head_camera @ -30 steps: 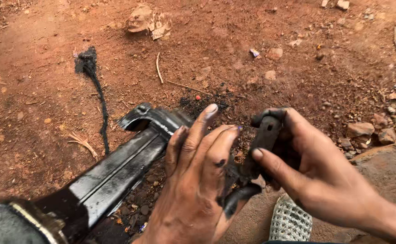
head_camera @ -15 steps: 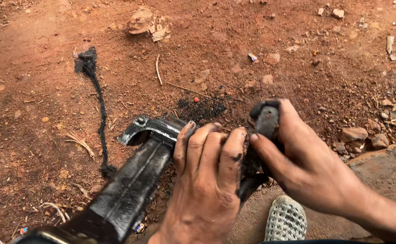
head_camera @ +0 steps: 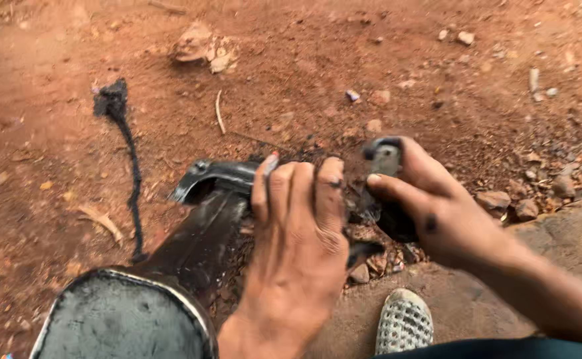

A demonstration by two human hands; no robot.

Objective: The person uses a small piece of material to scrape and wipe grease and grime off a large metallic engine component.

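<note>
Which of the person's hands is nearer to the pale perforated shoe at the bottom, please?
The right hand. It grips a small dark part just above the shoe, while the left hand presses on the greasy metal piece further off to its left.

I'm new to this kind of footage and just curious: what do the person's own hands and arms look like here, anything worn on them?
Both are bare: no gloves, sleeves, rings or watch show. The left hand is smeared with dark grease, mostly on the fingers and nails. The right hand has black smudges on its back and fingertips, and its forearm is uncovered as far as the picture's edge. The picture is somewhat blurred, so finer marks cannot be told.
</note>
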